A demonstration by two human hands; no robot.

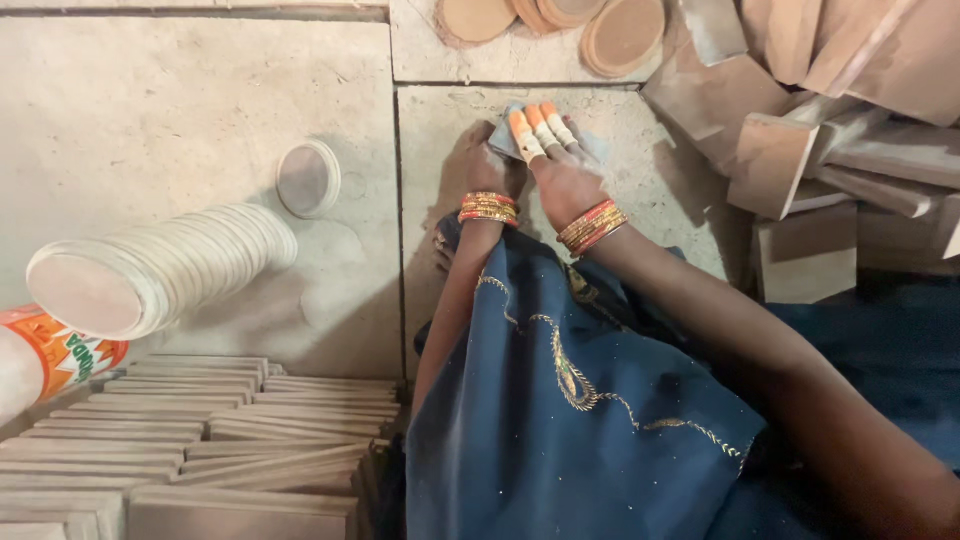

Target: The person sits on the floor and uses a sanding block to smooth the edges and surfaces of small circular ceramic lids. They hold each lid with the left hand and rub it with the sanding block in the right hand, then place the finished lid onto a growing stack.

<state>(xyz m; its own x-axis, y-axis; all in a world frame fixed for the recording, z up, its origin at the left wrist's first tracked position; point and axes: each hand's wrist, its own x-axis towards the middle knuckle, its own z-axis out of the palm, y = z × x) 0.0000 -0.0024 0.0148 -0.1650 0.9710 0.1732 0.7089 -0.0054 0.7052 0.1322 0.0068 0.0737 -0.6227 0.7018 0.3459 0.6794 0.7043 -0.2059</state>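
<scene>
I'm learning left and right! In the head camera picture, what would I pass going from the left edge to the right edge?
Orange plastic bottle → lying stack of white discs → single white disc → left hand → right hand on a grey cloth → pile of brown wooden blocks.

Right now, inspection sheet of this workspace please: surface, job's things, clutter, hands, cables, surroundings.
Surface: dusty stone slab floor, joints visible.
Job's things: grey abrasive sheet flat on the slab under both hands; whether a disc lies beneath cannot be told.
Clutter: row of white-rimmed discs, one lone disc, tan discs, stacked flat slabs, orange bottle.
Hands: left hand and right hand press on the sheet; grip cannot be told.
Cables: nothing seen.
Surroundings: heap of wooden blocks, blue embroidered cloth over the lap.
</scene>
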